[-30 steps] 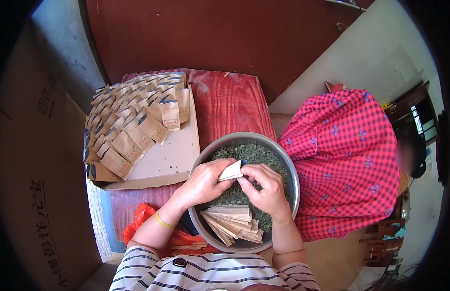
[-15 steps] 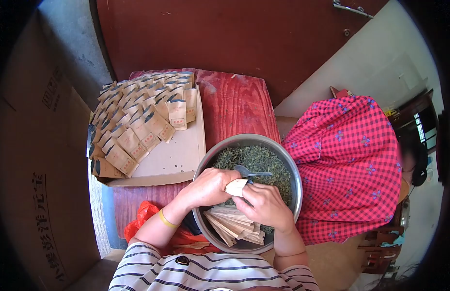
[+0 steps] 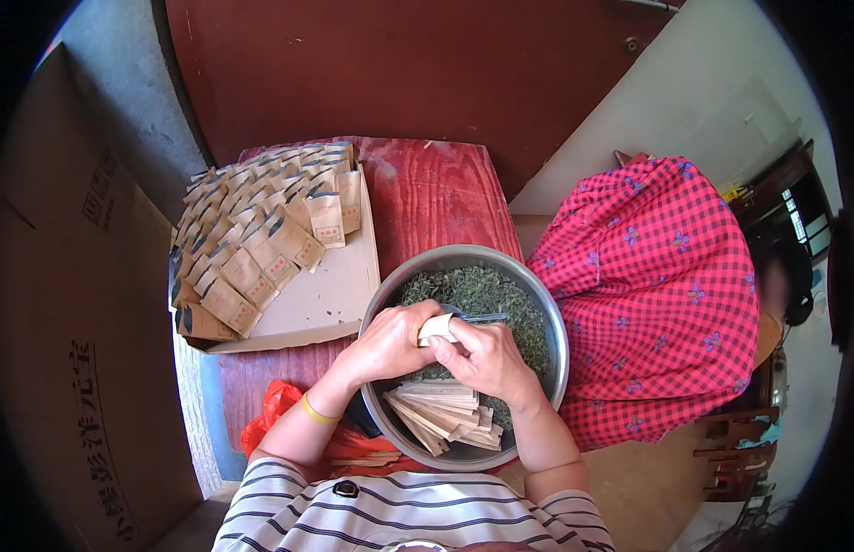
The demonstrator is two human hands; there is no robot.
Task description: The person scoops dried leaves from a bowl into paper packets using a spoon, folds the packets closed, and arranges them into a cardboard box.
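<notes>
Both my hands are together over a metal basin of dried green leaves. A small brown paper packet is gripped between them. My left hand wraps round one side of it, and the fingers of my right hand pinch the other near its top. A clear plastic spoon lies on the leaves just behind the hands, its bowl end mostly covered. Below my wrists, a fanned stack of flat paper packets rests in the near part of the basin.
Left of the basin, a cardboard tray holds many upright packets on a red table. A red plastic bag is by my left forearm. A large carton stands at left; a person in red checked cloth is at right.
The view has shifted slightly. My hands have closed in round the packet's top and cover more of the spoon. The packets in the tray look the same.
</notes>
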